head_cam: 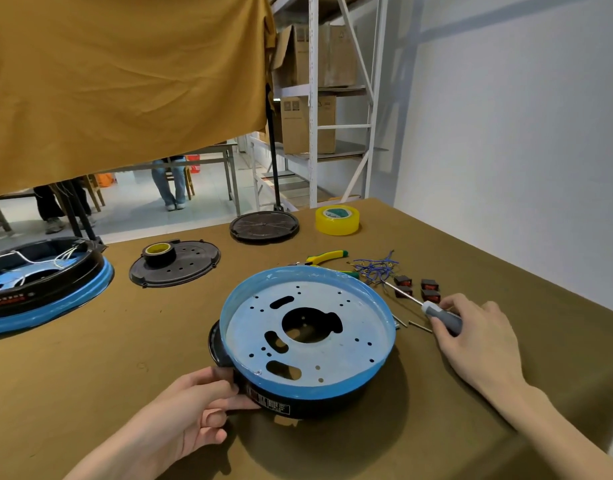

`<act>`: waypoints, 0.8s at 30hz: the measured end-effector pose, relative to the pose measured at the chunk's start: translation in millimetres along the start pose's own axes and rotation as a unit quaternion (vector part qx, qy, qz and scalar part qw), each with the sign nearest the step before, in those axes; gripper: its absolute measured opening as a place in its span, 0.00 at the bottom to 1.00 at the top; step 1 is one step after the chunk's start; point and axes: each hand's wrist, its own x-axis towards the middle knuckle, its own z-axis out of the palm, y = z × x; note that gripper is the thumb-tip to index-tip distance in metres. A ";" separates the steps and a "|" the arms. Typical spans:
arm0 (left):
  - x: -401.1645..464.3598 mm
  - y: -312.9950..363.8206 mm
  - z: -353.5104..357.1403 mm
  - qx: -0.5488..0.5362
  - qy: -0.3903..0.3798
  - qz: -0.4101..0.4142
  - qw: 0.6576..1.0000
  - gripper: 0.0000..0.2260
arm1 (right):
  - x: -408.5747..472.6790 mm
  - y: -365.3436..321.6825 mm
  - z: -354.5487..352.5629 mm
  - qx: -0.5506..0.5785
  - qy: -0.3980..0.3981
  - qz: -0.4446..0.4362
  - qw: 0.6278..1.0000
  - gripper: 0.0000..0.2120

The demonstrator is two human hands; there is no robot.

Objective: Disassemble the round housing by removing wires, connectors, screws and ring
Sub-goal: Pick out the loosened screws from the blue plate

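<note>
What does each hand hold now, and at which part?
The left hand grips the round housing at its near black side wall. The right hand holds the screwdriver by its grey handle.

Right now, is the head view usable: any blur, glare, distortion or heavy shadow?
Head view: sharp at the round housing and both hands, left hand, right hand; wide-angle bending of the shelf rack; soft shadows under the housing, no strong glare.

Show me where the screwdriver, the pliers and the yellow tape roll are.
screwdriver (443, 318): head view, on the grey handle by the right hand's fingers.
pliers (327, 256): head view, on the yellow and green grip.
yellow tape roll (337, 226): head view, on its outer side wall.
</note>
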 end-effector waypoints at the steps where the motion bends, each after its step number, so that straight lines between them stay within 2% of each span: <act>1: 0.6 0.0 -0.4 0.001 -0.001 0.000 1.000 0.08 | 0.5 3.3 0.7 0.000 -0.006 0.006 1.000 0.09; 6: 0.9 -0.7 -0.9 -0.008 -0.001 -0.001 1.000 0.09 | 4.8 6.3 3.8 -0.003 -0.051 0.033 0.998 0.09; 9: 0.2 -0.7 0.8 0.000 0.005 0.000 1.000 0.09 | 5.9 1.3 3.9 -0.003 -0.031 0.041 0.999 0.10; 12: -2.6 -0.7 1.8 0.008 0.011 0.000 1.000 0.11 | 2.2 -14.6 -1.2 0.067 0.009 0.000 0.998 0.10; 14: -4.4 -1.2 1.8 0.018 0.014 0.002 1.000 0.12 | 3.0 -33.7 -8.1 0.148 0.003 -0.058 0.987 0.11; 18: -6.0 -1.6 1.6 0.028 0.014 0.001 1.000 0.13 | 9.9 -93.4 -26.0 0.285 -0.077 -0.155 0.943 0.09; 21: -8.3 -0.1 1.5 0.024 -0.007 -0.005 1.000 0.12 | 7.8 -140.7 -30.2 0.331 -0.145 -0.206 0.909 0.07; 24: -8.7 0.7 0.8 0.024 -0.014 -0.013 1.000 0.13 | 4.7 -173.6 -26.0 0.359 -0.301 -0.240 0.850 0.04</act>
